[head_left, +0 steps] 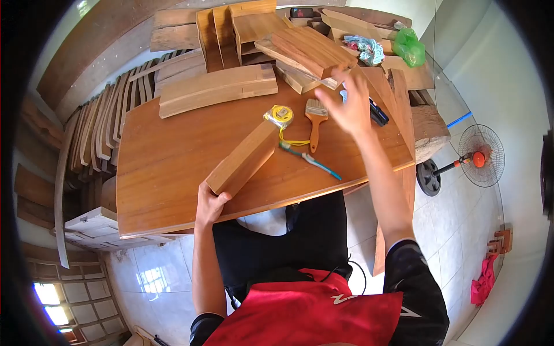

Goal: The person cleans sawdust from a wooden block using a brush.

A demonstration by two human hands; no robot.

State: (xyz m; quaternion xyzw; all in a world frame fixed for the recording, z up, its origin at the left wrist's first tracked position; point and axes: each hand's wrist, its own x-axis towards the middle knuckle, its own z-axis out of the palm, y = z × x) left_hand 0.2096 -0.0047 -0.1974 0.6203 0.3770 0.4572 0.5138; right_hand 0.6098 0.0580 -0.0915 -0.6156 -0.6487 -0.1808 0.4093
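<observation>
My left hand (211, 204) is wrapped round the near end of a wooden block (244, 157), which slants up and away over the wooden table (164, 173). At the block's far end lies a yellow tape measure (280, 116) with a yellow strap. My right hand (353, 108) is raised over the table's right side, fingers apart and holding nothing. Beneath and beside it is a black tool (378, 113), partly hidden. A paintbrush (315, 122) with a wooden handle lies left of that hand. Nearer me rests a teal toothbrush (313, 161).
A curved wooden piece (219, 90) and stacked boards (306, 49) line the table's back. A crumpled cloth (365, 49) and green plastic bag (410, 47) sit at back right. Several planks (95, 124) lean at left. A fan (480, 157) stands on the floor at right.
</observation>
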